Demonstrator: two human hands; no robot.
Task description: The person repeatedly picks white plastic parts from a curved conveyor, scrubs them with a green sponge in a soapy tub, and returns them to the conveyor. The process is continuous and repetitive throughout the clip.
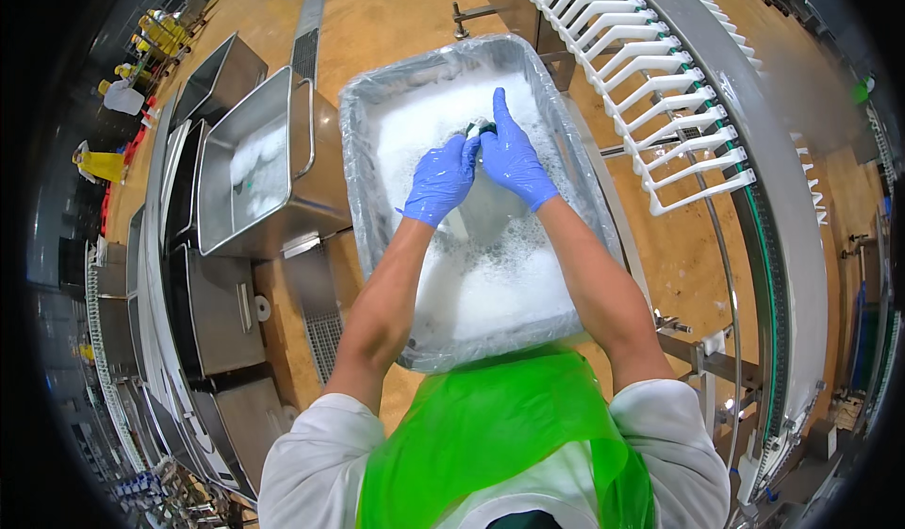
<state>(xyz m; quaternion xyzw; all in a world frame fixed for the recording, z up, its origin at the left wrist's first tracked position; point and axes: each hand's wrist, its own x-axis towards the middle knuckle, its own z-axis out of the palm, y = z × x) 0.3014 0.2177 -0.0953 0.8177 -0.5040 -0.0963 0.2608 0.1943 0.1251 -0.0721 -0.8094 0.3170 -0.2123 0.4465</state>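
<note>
Both of my hands wear blue gloves and meet above a tub [351, 147] lined with clear plastic and filled with foamy water [438, 303]. Between the fingers I hold a small dark green scouring pad [483, 127] with something whitish against it, mostly hidden by the gloves. My left hand [442, 179] grips from the left, its fingers curled. From the right, my right hand [516, 158] closes on the same spot, one finger pointing away from me. Below my hands the foam parts, and a pale piece [456, 223] shows dimly under the water.
At left stands a steel bin [311, 214] with a handle and foam inside, beside more steel bins [219, 310]. A curved conveyor [735, 76] with white plastic prongs [643, 97] runs along the right. A floor drain grate [322, 331] lies at left. People in yellow aprons [102, 165] are far off.
</note>
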